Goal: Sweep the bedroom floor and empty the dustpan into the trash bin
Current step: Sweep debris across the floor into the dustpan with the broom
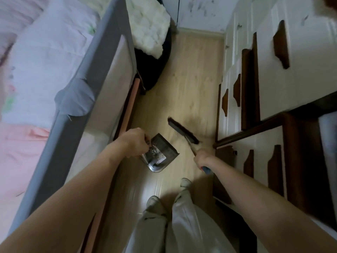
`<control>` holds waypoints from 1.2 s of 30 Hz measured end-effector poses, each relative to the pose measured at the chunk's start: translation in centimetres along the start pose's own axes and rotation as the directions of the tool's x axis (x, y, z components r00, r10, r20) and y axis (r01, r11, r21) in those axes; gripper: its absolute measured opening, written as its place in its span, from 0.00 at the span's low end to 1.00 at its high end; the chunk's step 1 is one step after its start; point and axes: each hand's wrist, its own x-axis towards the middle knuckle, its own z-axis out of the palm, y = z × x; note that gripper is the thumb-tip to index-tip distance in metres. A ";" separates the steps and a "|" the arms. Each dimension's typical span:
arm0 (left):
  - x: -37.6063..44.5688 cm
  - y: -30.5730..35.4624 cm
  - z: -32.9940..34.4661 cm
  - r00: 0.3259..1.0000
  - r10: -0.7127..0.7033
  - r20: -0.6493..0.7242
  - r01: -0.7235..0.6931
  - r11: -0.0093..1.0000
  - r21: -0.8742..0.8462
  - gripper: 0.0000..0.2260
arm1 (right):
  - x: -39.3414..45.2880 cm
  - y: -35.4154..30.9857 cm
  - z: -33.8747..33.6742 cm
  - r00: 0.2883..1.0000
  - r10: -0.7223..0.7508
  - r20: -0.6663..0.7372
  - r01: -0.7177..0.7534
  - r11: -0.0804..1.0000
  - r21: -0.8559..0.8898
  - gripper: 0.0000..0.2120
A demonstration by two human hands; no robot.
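**Lighting and Picture Quality: Head View**

The room is dim, lit by soft, even, cool-toned light; its source cannot be told. A pale glare patch lies on the wooden floor (pixel 184 92) near the bottom centre, just beside the feet. A small bright reflection shows on the metal dustpan (pixel 160 152). Shadows are weak and diffuse; the darkest zone lies under the bed rail (pixel 102 57) along the floor's left edge. Wide-angle distortion bends the bed rail and the cabinet (pixel 273 52) outward toward the frame edges. Motion blur smears the bedding at the left edge, the cabinet at the right edge, and the broom head (pixel 182 130). Overall detail is soft.
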 end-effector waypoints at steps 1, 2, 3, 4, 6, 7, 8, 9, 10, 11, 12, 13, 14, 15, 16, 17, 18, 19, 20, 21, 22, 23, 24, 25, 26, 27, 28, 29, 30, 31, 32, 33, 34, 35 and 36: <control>-0.2 0.0 -0.1 1.000 0.007 -0.007 -0.007 1.000 0.005 0.08 | -0.4 -0.3 0.2 1.000 -0.011 0.018 0.010 0.999 0.044 0.04; -0.3 -0.2 0.0 1.000 0.007 0.001 -0.007 1.000 0.002 0.08 | -0.5 -0.5 0.1 0.997 -0.046 0.059 0.041 0.996 0.082 0.07; -0.7 -0.5 0.0 1.000 0.010 -0.003 -0.010 1.000 0.001 0.08 | -1.2 -0.5 -0.5 0.994 -0.080 0.078 0.069 0.989 0.133 0.13; -0.9 -0.7 0.3 1.000 0.012 0.006 -0.012 1.000 -0.004 0.08 | -1.9 -0.6 -1.1 0.991 -0.095 0.095 0.077 0.980 0.181 0.15; -1.4 -1.2 0.3 1.000 0.012 0.006 -0.012 1.000 -0.007 0.09 | -3.8 -1.0 -2.7 0.983 -0.110 0.150 0.070 0.965 0.254 0.17; -1.7 -1.3 0.1 1.000 0.010 0.001 -0.010 1.000 -0.016 0.10 | -5.4 -1.5 -3.1 0.980 -0.099 0.173 0.050 0.963 0.265 0.17; -1.9 -1.5 -0.1 1.000 0.011 0.003 -0.011 1.000 -0.027 0.12 | -6.7 -1.9 -3.0 0.976 -0.100 0.193 0.048 0.965 0.258 0.17; -2.6 -1.7 -0.3 1.000 0.011 0.007 -0.011 0.999 -0.050 0.14 | -8.4 -2.4 -2.7 0.974 -0.102 0.203 0.053 0.972 0.230 0.16; -3.0 -1.9 -0.3 1.000 0.008 0.008 -0.007 0.997 -0.077 0.15 | -9.4 -2.9 -2.5 0.974 -0.099 0.204 0.059 0.979 0.194 0.16; -3.5 -2.2 -0.3 1.000 0.004 0.001 -0.004 0.995 -0.104 0.15 | -10.2 -3.6 -2.5 0.974 -0.105 0.200 0.079 0.988 0.133 0.16; -4.1 -2.5 -0.1 1.000 0.001 -0.006 -0.002 0.991 -0.131 0.15 | -11.0 -4.3 -2.5 0.976 -0.100 0.195 0.087 0.993 0.074 0.16; -4.7 -2.8 0.3 1.000 -0.002 -0.013 0.000 0.985 -0.170 0.15 | -11.7 -5.0 -2.6 0.978 -0.097 0.186 0.094 0.995 0.026 0.16; -5.3 -3.2 0.7 1.000 -0.014 -0.025 0.009 0.980 -0.200 0.14 | -12.0 -5.6 -2.6 0.978 -0.092 0.186 0.098 0.995 -0.024 0.16; -6.2 -3.8 0.9 0.998 -0.036 -0.046 0.024 0.971 -0.239 0.14 | -12.4 -6.7 -2.7 0.979 -0.105 0.172 0.126 0.985 -0.117 0.16; -6.7 -4.1 1.4 0.998 -0.044 -0.042 0.032 0.964 -0.263 0.13 | -12.2 -7.2 -2.8 0.979 -0.114 0.168 0.146 0.971 -0.192 0.16; -7.4 -4.7 1.7 0.997 -0.058 -0.046 0.041 0.954 -0.297 0.12 | -12.3 -8.0 -2.8 0.979 -0.123 0.161 0.163 0.948 -0.272 0.16; -8.1 -5.1 2.0 0.996 -0.070 -0.051 0.050 0.943 -0.328 0.12 | -12.2 -8.5 -2.7 0.982 -0.119 0.144 0.161 0.929 -0.334 0.15; -9.0 -5.6 2.3 0.993 -0.096 -0.067 0.064 0.925 -0.373 0.12 | -12.3 -9.3 -2.5 0.982 -0.128 0.137 0.175 0.893 -0.414 0.14; -9.8 -6.0 2.7 0.989 -0.121 -0.081 0.077 0.907 -0.415 0.11 | -12.2 -10.0 -2.3 0.982 -0.136 0.134 0.184 0.860 -0.476 0.13; -10.2 -6.2 3.0 0.984 -0.149 -0.094 0.091 0.888 -0.452 0.11 | -12.2 -10.6 -2.1 0.981 -0.142 0.131 0.189 0.839 -0.510 0.12; -10.6 -6.5 3.3 0.976 -0.185 -0.113 0.107 0.865 -0.490 0.11 | -11.7 -11.0 -1.8 0.982 -0.142 0.127 0.188 0.834 -0.518 0.11; -11.0 -6.8 3.9 0.962 -0.237 -0.132 0.132 0.833 -0.538 0.10 | -11.1 -11.6 -1.5 0.982 -0.145 0.124 0.189 0.822 -0.538 0.11; -11.4 -7.1 4.3 0.949 -0.279 -0.147 0.152 0.812 -0.564 0.11 | -10.5 -12.1 -1.2 0.983 -0.133 0.127 0.182 0.806 -0.563 0.12; -11.7 -7.3 4.9 0.933 -0.323 -0.158 0.173 0.787 -0.592 0.11 | -9.9 -12.5 -0.9 0.983 -0.130 0.130 0.182 0.789 -0.587 0.13; -12.2 -7.4 5.7 0.913 -0.374 -0.161 0.198 0.754 -0.626 0.11 | -9.4 -13.0 -0.6 0.981 -0.136 0.139 0.193 0.761 -0.619 0.13; -12.5 -7.6 6.5 0.896 -0.412 -0.165 0.213 0.725 -0.655 0.12 | -8.8 -13.3 -0.4 0.978 -0.146 0.152 0.210 0.741 -0.638 0.13; -12.8 -7.9 7.4 0.883 -0.442 -0.161 0.225 0.697 -0.680 0.12 | -8.4 -13.5 -0.1 0.975 -0.150 0.165 0.221 0.729 -0.648 0.12; -13.2 -8.1 8.6 0.864 -0.481 -0.149 0.238 0.651 -0.721 0.12 | -8.1 -14.0 0.3 0.970 -0.161 0.181 0.241 0.704 -0.667 0.13; -13.5 -8.4 9.6 0.849 -0.508 -0.144 0.240 0.615 -0.751 0.11 | -7.8 -14.3 0.6 0.968 -0.167 0.187 0.250 0.706 -0.663 0.13; -14.1 -8.7 10.9 0.825 -0.547 -0.141 0.243 0.569 -0.786 0.12 | -7.7 -14.7 1.2 0.966 -0.172 0.191 0.256 0.707 -0.659 0.12; -15.0 -8.8 12.3 0.797 -0.589 -0.136 0.244 0.519 -0.820 0.12 | -7.7 -15.0 1.9 0.966 -0.176 0.190 0.259 0.702 -0.663 0.11; -15.9 -8.8 13.6 0.768 -0.627 -0.126 0.242 0.467 -0.850 0.12 | -7.8 -15.2 2.7 0.966 -0.173 0.193 0.258 0.695 -0.671 0.10; -16.8 -8.8 14.8 0.734 -0.669 -0.116 0.232 0.407 -0.884 0.12 | -8.0 -15.4 3.6 0.966 -0.167 0.199 0.259 0.684 -0.682 0.12; -18.0 -8.7 16.2 0.694 -0.714 -0.093 0.217 0.330 -0.919 0.11 | -8.2 -15.4 4.6 0.963 -0.174 0.207 0.270 0.659 -0.702 0.13; -19.0 -8.6 17.5 0.656 -0.753 -0.063 0.196 0.250 -0.948 0.10 | -8.5 -15.3 5.4 0.959 -0.187 0.214 0.285 0.634 -0.719 0.14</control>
